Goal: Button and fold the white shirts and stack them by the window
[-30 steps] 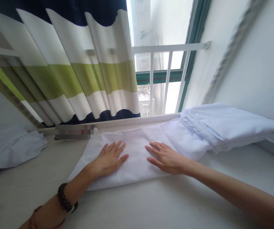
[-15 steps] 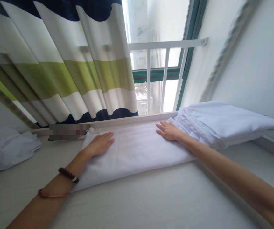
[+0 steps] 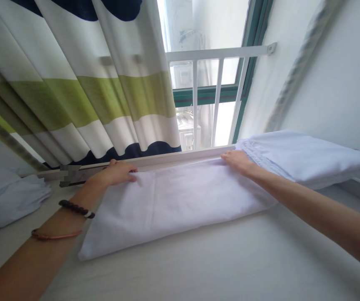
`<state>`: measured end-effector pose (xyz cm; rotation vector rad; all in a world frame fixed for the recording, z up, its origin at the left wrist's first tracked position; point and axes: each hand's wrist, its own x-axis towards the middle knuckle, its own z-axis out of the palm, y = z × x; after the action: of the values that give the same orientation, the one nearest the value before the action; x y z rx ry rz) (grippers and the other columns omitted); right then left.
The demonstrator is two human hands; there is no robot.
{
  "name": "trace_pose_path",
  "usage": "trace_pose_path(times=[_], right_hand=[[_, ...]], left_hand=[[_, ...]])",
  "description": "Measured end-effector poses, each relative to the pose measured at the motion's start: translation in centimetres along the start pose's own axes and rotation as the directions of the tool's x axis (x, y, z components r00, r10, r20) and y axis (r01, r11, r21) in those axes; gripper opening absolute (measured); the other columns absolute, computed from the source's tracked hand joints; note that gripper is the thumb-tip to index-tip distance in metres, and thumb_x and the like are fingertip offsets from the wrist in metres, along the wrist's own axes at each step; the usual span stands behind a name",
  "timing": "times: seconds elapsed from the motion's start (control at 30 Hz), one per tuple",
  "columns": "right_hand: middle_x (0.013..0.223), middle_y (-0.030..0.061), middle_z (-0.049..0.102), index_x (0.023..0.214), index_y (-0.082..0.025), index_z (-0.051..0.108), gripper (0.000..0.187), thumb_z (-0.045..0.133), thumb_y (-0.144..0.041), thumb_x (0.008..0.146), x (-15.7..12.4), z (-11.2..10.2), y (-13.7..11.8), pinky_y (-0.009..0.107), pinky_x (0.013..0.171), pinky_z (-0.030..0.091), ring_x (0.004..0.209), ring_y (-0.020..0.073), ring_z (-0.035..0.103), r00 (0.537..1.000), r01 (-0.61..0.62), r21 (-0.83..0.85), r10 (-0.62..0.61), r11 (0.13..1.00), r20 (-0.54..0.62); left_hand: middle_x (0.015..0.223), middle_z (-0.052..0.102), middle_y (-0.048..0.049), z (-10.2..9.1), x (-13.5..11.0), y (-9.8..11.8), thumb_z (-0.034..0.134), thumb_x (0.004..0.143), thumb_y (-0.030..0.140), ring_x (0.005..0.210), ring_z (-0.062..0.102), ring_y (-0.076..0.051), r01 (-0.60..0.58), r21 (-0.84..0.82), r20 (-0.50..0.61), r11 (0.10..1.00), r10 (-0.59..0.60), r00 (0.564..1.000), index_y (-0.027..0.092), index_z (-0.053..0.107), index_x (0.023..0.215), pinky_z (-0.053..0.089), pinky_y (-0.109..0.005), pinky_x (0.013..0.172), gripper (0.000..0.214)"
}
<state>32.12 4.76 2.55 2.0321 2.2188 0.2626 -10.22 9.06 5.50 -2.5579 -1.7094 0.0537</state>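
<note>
Far left: one crumpled pale cloth lies on the white bed surface, well apart from the hands. Above it hangs one striped curtain in navy, white and green bands, its hem reaching down to the window ledge. A blurred patch sits on the ledge just left of the left hand.

Left hand: fingers curled over the far left corner of one folded white sheet, gripping its edge at the ledge. Two bracelets are on that forearm, one dark beaded, one thin reddish.

The folded sheet lies flat on the bed, lengthwise along the ledge, between the two hands.

Behind: one window with a green frame and a white guard rail with three upright bars.

Right hand: fingers bent down on the sheet's far right corner; whether they pinch the cloth or only press it cannot be told. Touching this corner, one stack of folded white linen rests against the right wall.
</note>
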Motion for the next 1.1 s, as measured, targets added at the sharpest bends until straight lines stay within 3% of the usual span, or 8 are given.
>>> trace_pose_path(times=[0.17,0.33,0.43,0.53,0.63,0.8,0.97,1.1], right_hand=[[0.1,0.0227,0.066,0.099,-0.006,0.069,0.033,0.042,0.0,0.082,1.2,-1.4,1.0,0.035,0.083,0.042,0.104,0.0298,0.059,0.991,-0.116,-0.026,0.114,0.993,-0.065],[0.126,0.0202,0.057,0.125,-0.006,0.056,0.042,0.037,-0.005,0.088,0.9,-1.5,-2.1,0.035,0.098,0.034,0.119,0.0267,0.049,0.982,-0.064,0.005,0.064,0.998,-0.179],[0.146,0.0111,0.04,0.142,-0.014,0.038,0.049,0.03,-0.031,0.097,0.3,-0.5,-6.3,0.032,0.108,0.024,0.133,0.022,0.035,0.966,0.07,0.061,-0.052,0.996,-0.255],[0.152,0.0061,0.031,0.145,-0.025,0.035,0.056,0.022,-0.051,0.097,0.0,1.5,-8.9,0.038,0.113,0.014,0.139,0.023,0.026,0.974,0.193,0.273,-0.149,0.942,-0.172],[0.156,0.0036,0.022,0.147,-0.029,0.029,0.059,0.018,-0.055,0.095,0.5,3.6,-7.8,0.036,0.114,0.011,0.142,0.0203,0.019,0.996,0.083,0.38,-0.086,0.921,-0.01],[0.156,0.0117,0.018,0.148,-0.017,0.026,0.064,0.018,-0.052,0.096,0.9,5.0,-3.0,0.042,0.114,0.011,0.143,0.0262,0.015,0.981,-0.192,0.366,0.182,0.911,0.062],[0.154,0.0186,0.021,0.147,-0.003,0.024,0.07,0.019,-0.05,0.096,0.0,4.8,-2.0,0.041,0.113,0.017,0.141,0.0293,0.02,0.948,-0.319,0.339,0.303,0.885,0.1],[0.157,0.0138,0.006,0.149,-0.004,0.02,0.066,0.029,-0.043,0.095,-1.0,2.7,-5.1,0.038,0.115,0.004,0.144,0.0254,0.005,0.971,-0.238,0.299,0.231,0.924,0.057]], left_hand=[[0.108,0.067,-0.0094,-1.2,0.0,1.8,0.054,0.08,0.021,0.106,0.053,-0.032,0.078,0.262,-0.04,0.962,-0.07,0.997,0.02,0.066,0.106,0.033,-0.046,0.091,0.028],[0.133,0.052,-0.0142,1.1,-0.1,5.7,0.036,0.079,0.0,0.12,0.046,-0.031,0.06,0.306,-0.16,0.95,-0.011,0.987,0.015,0.051,0.132,0.034,-0.044,0.095,0.056],[0.14,0.048,-0.0096,3.3,0.8,9.5,0.034,0.088,0.013,0.13,0.04,-0.025,-0.063,0.172,-0.277,0.983,0.109,0.955,0.017,0.048,0.135,0.026,-0.042,0.108,0.05],[0.15,0.035,-0.0049,5.6,1.3,11.6,0.025,0.096,0.037,0.138,0.029,-0.023,-0.14,0.017,-0.152,0.99,0.141,0.978,0.021,0.037,0.144,0.017,-0.044,0.114,0.051],[0.152,0.029,-0.0046,7.1,0.5,10.0,0.018,0.096,0.047,0.14,0.027,-0.025,-0.093,-0.023,-0.051,0.995,0.092,0.994,0.022,0.03,0.147,0.019,-0.048,0.113,0.058],[0.156,0.017,-0.0058,7.6,-2.9,5.9,0.017,0.095,0.049,0.143,0.015,-0.023,0.001,0.041,0.022,0.999,-0.002,1.0,0.018,0.021,0.15,0.012,-0.042,0.116,0.063],[0.156,0.016,-0.008,7.3,-6.9,6.5,0.021,0.095,0.048,0.143,0.014,-0.025,0.049,0.09,0.023,0.995,-0.051,0.998,0.015,0.022,0.149,0.012,-0.043,0.116,0.064],[0.154,0.024,-0.0098,5.0,-7.2,8.2,0.024,0.094,0.044,0.142,0.019,-0.027,0.094,0.051,0.137,0.994,-0.1,0.985,0.013,0.027,0.148,0.017,-0.046,0.115,0.062]])
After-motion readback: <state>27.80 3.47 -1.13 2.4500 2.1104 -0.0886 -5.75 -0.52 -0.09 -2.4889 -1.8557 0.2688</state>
